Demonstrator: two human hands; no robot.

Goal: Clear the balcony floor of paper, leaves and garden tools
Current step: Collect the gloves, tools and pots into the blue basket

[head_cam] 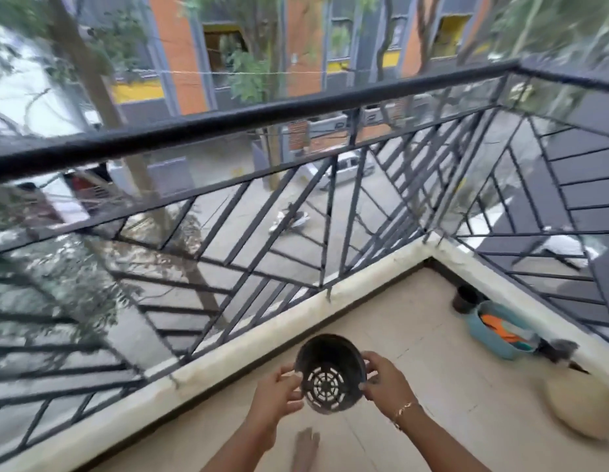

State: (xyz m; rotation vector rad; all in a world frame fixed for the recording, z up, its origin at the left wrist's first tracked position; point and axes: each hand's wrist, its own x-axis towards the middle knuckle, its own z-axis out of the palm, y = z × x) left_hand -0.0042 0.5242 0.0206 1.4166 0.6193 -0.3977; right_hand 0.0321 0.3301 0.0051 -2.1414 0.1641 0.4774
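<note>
Pinching black pot [330,371], fingers [378,362] on 2 sides

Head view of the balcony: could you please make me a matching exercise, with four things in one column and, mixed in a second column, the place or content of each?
Things
1. mesh-bottomed black pot
2. teal tub
3. small dark pot
4. bracelet

Place or content
A. on the right wrist
B. on the floor, nearest the balcony corner
C. gripped by the left hand and the right hand
D. holds orange things

Pairs: 1-C, 2-D, 3-B, 4-A
</note>
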